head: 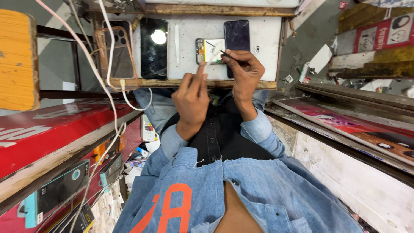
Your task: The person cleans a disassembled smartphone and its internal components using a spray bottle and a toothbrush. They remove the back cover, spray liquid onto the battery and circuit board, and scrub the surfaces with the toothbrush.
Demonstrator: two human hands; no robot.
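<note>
A: Right hand [245, 65]?
B: Pinches a thin dark tool [217, 48]; tip over the opened phone [210, 50] on the white bench top [267, 39].
A: Left hand [192, 92]?
B: Fingers closed on a slim white strip [212, 56], which rises toward the opened phone's near edge.
A: Surroundings?
B: Dark phone [236, 36] just right of the opened one, partly behind the right hand. Black phone [154, 47] and a white stick [177, 39] to the left. Clear-cased phone [115, 54] at the bench's left edge, white cable [129, 101] plugged in.
</note>
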